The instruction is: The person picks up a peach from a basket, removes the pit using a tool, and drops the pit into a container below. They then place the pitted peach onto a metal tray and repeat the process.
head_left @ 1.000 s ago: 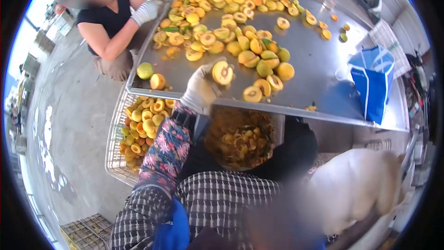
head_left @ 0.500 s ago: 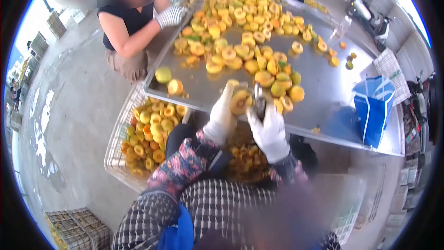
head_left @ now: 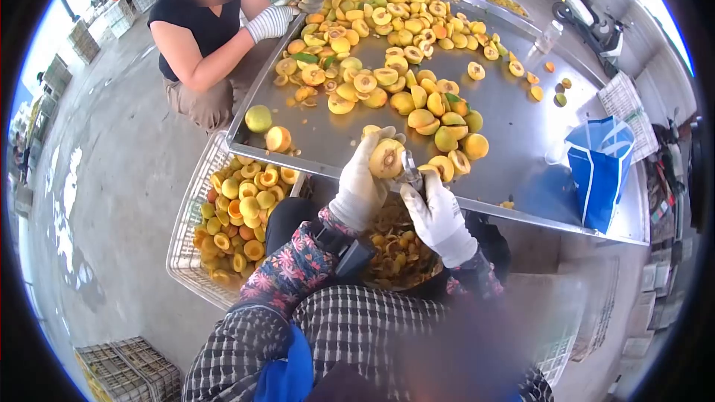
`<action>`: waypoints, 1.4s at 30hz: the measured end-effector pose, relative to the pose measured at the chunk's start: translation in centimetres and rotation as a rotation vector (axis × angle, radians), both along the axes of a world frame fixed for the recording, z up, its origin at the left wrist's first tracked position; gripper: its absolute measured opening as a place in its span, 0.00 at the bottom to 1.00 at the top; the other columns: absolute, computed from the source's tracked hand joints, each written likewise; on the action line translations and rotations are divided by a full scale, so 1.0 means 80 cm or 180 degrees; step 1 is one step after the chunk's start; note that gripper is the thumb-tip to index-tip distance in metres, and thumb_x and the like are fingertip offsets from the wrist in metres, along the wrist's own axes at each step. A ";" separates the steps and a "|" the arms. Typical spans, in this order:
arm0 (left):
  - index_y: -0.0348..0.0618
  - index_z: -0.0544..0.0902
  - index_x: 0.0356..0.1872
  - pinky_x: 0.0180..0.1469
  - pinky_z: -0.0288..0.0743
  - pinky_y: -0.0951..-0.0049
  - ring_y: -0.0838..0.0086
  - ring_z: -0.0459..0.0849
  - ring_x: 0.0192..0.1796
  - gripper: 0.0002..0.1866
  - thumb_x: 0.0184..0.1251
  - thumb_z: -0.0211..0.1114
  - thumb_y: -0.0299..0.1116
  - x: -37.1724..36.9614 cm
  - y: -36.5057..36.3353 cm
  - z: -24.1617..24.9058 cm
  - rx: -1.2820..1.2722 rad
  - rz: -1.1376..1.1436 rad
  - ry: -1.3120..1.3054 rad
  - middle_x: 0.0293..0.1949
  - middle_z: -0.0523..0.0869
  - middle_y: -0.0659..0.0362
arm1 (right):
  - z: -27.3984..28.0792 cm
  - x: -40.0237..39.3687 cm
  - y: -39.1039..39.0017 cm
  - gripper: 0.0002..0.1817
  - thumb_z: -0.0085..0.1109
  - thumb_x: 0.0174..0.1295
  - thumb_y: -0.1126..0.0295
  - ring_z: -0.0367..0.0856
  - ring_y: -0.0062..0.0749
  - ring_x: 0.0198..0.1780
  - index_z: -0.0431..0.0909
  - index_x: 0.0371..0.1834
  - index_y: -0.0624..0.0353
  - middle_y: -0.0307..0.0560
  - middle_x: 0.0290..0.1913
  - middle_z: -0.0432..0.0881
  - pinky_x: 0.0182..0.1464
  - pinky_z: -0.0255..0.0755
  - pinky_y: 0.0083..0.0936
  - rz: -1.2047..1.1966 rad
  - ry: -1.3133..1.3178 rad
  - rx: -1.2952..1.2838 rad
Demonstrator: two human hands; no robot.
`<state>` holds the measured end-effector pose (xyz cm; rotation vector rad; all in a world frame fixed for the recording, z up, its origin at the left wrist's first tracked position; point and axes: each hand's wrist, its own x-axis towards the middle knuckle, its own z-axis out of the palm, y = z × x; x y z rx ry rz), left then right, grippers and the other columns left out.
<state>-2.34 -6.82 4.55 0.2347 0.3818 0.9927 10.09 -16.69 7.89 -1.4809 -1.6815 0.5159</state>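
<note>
A halved fruit [head_left: 386,161] is held in the left hand [head_left: 360,187] near the table [head_left: 521,134]; a metal tool [head_left: 409,169] is clasped in the right hand [head_left: 436,219], close beside it. Should the tool slip, the left hand may be jabbed.

The left hand [head_left: 360,187] holds a cut fruit [head_left: 386,158] with its brown centre exposed. The right hand [head_left: 439,222] holds a metal tool [head_left: 410,169] at the fruit's edge. A white crate [head_left: 189,225] of fruit halves [head_left: 250,206] stands by the bench [head_left: 514,150].
</note>
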 end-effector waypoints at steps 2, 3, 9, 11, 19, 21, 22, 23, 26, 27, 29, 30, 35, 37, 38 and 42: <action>0.43 0.77 0.55 0.51 0.79 0.59 0.57 0.81 0.48 0.18 0.73 0.59 0.43 0.003 -0.005 0.000 0.0048 -0.0050 -0.0079 0.51 0.81 0.51 | -0.005 -0.008 -0.001 0.14 0.55 0.70 0.64 0.77 0.52 0.26 0.67 0.47 0.63 0.55 0.28 0.77 0.30 0.70 0.39 -0.0201 -0.0384 0.0108; 0.44 0.77 0.55 0.51 0.79 0.60 0.58 0.81 0.48 0.17 0.73 0.60 0.42 0.003 -0.007 0.006 0.0038 -0.0068 -0.0021 0.51 0.81 0.52 | -0.004 -0.011 -0.001 0.14 0.54 0.70 0.65 0.77 0.58 0.28 0.67 0.48 0.63 0.57 0.28 0.77 0.31 0.70 0.42 -0.0266 -0.0555 -0.0024; 0.43 0.75 0.54 0.50 0.79 0.61 0.61 0.82 0.46 0.17 0.75 0.55 0.44 0.009 -0.021 0.018 0.0093 0.0200 0.0100 0.49 0.81 0.53 | -0.013 -0.024 -0.002 0.15 0.53 0.70 0.66 0.78 0.66 0.34 0.65 0.49 0.67 0.67 0.31 0.78 0.32 0.69 0.49 -0.0326 -0.0460 -0.0163; 0.42 0.75 0.53 0.49 0.80 0.61 0.61 0.82 0.45 0.18 0.76 0.54 0.46 0.013 -0.030 0.029 0.0179 0.0368 0.0191 0.49 0.81 0.53 | -0.025 -0.021 0.001 0.15 0.56 0.67 0.66 0.79 0.66 0.33 0.65 0.48 0.64 0.66 0.29 0.79 0.32 0.71 0.51 -0.0344 -0.0460 -0.0153; 0.40 0.76 0.51 0.43 0.80 0.62 0.63 0.83 0.40 0.21 0.77 0.54 0.50 0.003 -0.015 -0.006 0.0176 -0.0018 0.0839 0.43 0.83 0.52 | -0.029 -0.001 -0.007 0.20 0.57 0.65 0.68 0.80 0.61 0.33 0.66 0.55 0.67 0.64 0.31 0.80 0.33 0.73 0.48 -0.0087 -0.1370 -0.0355; 0.40 0.77 0.50 0.42 0.80 0.62 0.63 0.83 0.40 0.21 0.77 0.54 0.50 0.007 -0.018 -0.009 0.0242 0.0124 0.0802 0.42 0.83 0.52 | -0.035 -0.004 -0.012 0.17 0.56 0.66 0.69 0.79 0.63 0.34 0.67 0.53 0.67 0.64 0.31 0.79 0.34 0.72 0.47 -0.0068 -0.1053 -0.0398; 0.40 0.77 0.50 0.42 0.80 0.62 0.63 0.83 0.40 0.21 0.77 0.54 0.50 0.009 -0.020 -0.010 0.0281 0.0184 0.0795 0.42 0.83 0.52 | -0.038 -0.008 -0.012 0.17 0.55 0.66 0.70 0.79 0.63 0.34 0.67 0.52 0.68 0.64 0.31 0.78 0.34 0.72 0.47 -0.0026 -0.0768 -0.0274; 0.40 0.77 0.49 0.42 0.79 0.64 0.64 0.83 0.39 0.21 0.77 0.53 0.51 0.011 -0.026 -0.002 0.0359 0.0292 0.0823 0.41 0.83 0.53 | -0.041 -0.013 -0.012 0.16 0.55 0.66 0.70 0.79 0.63 0.35 0.67 0.52 0.68 0.64 0.31 0.78 0.34 0.71 0.47 0.0005 -0.0473 -0.0162; 0.39 0.77 0.48 0.43 0.79 0.66 0.65 0.83 0.39 0.21 0.77 0.53 0.50 0.009 -0.024 -0.009 0.0832 0.0298 0.0977 0.42 0.83 0.54 | -0.040 -0.009 -0.017 0.13 0.54 0.68 0.70 0.78 0.62 0.34 0.68 0.50 0.68 0.65 0.31 0.77 0.33 0.70 0.45 0.0052 -0.0284 -0.0397; 0.37 0.77 0.49 0.45 0.79 0.67 0.65 0.83 0.40 0.25 0.78 0.50 0.53 0.002 -0.021 -0.002 0.0992 0.0060 0.1151 0.43 0.84 0.54 | -0.031 -0.007 -0.018 0.13 0.55 0.68 0.70 0.78 0.61 0.33 0.69 0.49 0.68 0.64 0.30 0.77 0.33 0.70 0.45 0.0071 -0.0484 -0.0411; 0.34 0.78 0.50 0.48 0.79 0.65 0.65 0.84 0.42 0.29 0.78 0.47 0.56 -0.002 -0.014 -0.023 0.1243 -0.0125 0.1298 0.45 0.84 0.52 | -0.031 0.002 -0.016 0.15 0.57 0.68 0.69 0.77 0.61 0.32 0.70 0.50 0.67 0.62 0.29 0.77 0.32 0.70 0.45 0.0117 -0.0836 -0.0161; 0.33 0.78 0.50 0.50 0.80 0.65 0.64 0.84 0.43 0.31 0.78 0.46 0.57 -0.001 -0.003 -0.023 0.1459 -0.0181 0.1350 0.45 0.84 0.51 | -0.035 0.001 -0.018 0.17 0.54 0.70 0.67 0.78 0.52 0.30 0.69 0.55 0.68 0.57 0.30 0.77 0.33 0.71 0.39 0.0110 -0.1015 0.0223; 0.27 0.79 0.46 0.53 0.80 0.60 0.56 0.86 0.45 0.31 0.77 0.48 0.55 0.007 -0.020 -0.010 0.0968 0.0059 0.1197 0.43 0.85 0.45 | -0.051 0.003 -0.017 0.20 0.53 0.72 0.66 0.73 0.35 0.31 0.65 0.60 0.67 0.48 0.33 0.75 0.37 0.70 0.32 0.0472 0.0654 -0.0841; 0.27 0.80 0.43 0.51 0.81 0.61 0.56 0.86 0.42 0.30 0.76 0.52 0.53 -0.001 -0.010 -0.008 0.0852 -0.0335 0.1239 0.40 0.86 0.45 | -0.036 0.011 -0.019 0.21 0.53 0.72 0.65 0.73 0.36 0.30 0.64 0.61 0.69 0.48 0.30 0.74 0.37 0.70 0.34 0.0569 -0.0111 -0.0832; 0.28 0.80 0.41 0.49 0.81 0.62 0.57 0.86 0.41 0.29 0.75 0.53 0.53 -0.005 -0.010 -0.004 0.0905 -0.0547 0.1431 0.39 0.86 0.45 | -0.041 0.013 -0.021 0.21 0.53 0.72 0.65 0.73 0.36 0.29 0.64 0.60 0.68 0.47 0.29 0.74 0.36 0.70 0.33 0.0575 -0.0037 -0.0831; 0.30 0.81 0.36 0.42 0.81 0.62 0.58 0.86 0.35 0.27 0.72 0.58 0.52 -0.006 -0.003 -0.001 0.0995 -0.0923 0.1383 0.35 0.86 0.46 | -0.042 0.000 -0.028 0.17 0.51 0.74 0.58 0.70 0.18 0.19 0.66 0.54 0.59 0.34 0.23 0.71 0.21 0.62 0.17 0.0598 0.1672 -0.1572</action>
